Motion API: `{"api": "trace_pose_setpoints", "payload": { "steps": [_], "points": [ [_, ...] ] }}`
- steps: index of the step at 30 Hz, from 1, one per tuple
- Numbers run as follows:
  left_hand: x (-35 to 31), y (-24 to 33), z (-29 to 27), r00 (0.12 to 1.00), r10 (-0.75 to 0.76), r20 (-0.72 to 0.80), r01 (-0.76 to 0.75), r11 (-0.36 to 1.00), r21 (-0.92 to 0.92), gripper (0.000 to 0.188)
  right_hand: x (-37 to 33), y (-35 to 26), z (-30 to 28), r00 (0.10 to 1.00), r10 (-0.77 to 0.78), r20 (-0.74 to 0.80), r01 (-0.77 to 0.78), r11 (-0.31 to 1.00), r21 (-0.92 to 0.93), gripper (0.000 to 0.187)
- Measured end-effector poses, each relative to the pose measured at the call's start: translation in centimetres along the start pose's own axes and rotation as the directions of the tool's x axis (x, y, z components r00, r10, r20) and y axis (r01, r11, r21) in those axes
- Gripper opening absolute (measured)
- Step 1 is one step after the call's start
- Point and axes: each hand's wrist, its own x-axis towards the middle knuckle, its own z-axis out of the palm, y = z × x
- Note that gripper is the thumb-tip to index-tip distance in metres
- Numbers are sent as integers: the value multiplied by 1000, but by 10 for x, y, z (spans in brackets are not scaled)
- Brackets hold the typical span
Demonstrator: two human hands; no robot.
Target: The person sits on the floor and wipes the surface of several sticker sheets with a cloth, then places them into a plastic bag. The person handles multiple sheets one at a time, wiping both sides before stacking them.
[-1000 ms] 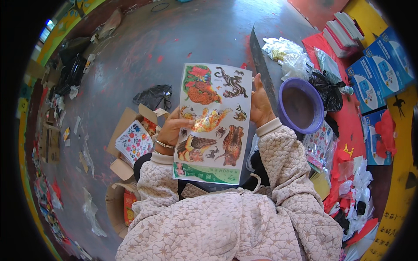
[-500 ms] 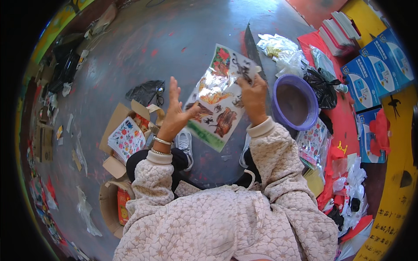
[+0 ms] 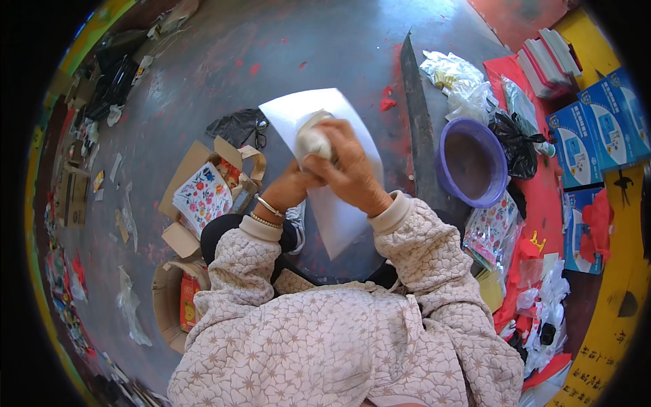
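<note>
A white sheet (image 3: 352, 197) is held up in front of my knees, its plain side facing me. Over its middle, my right hand (image 3: 349, 163) is closed around an off-white rounded bundle (image 3: 314, 141), smeared by motion; its kind cannot be made out. My left hand (image 3: 291, 186), with a bangle and a beaded bracelet at the wrist, is closed at the sheet's left edge just below the right hand. Its fingertips are partly hidden, and the two hands meet near the thumbs.
At left stand an open carton (image 3: 183, 169) with flower-printed sheets (image 3: 202, 197) and a black plastic bag (image 3: 234, 127). To the right are a purple basin (image 3: 444, 159) of murky water, a dark upright strip (image 3: 419, 122), plastic bags (image 3: 546, 298) and blue boxes (image 3: 575, 146).
The sheet's colourful printed pictures no longer show; a plain white side does. My left hand, spread before, has closed and joined the right hand, which now grips a pale bundle.
</note>
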Motion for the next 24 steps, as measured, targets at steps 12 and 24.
{"api": "trace_pose_setpoints", "payload": {
  "steps": [12, 24],
  "points": [
    [6, -45, -57, 1000, 20, 13, -13, 916, -401, 32, 24, -4, -62, 898, 129, -420, -56, 981, 184, 15],
    [1, 2, -31, 999, 41, -27, -49, 775, -630, 43, 34, 34, -97, 836, 270, -478, -449, 836, -315, 19]
  ]
}}
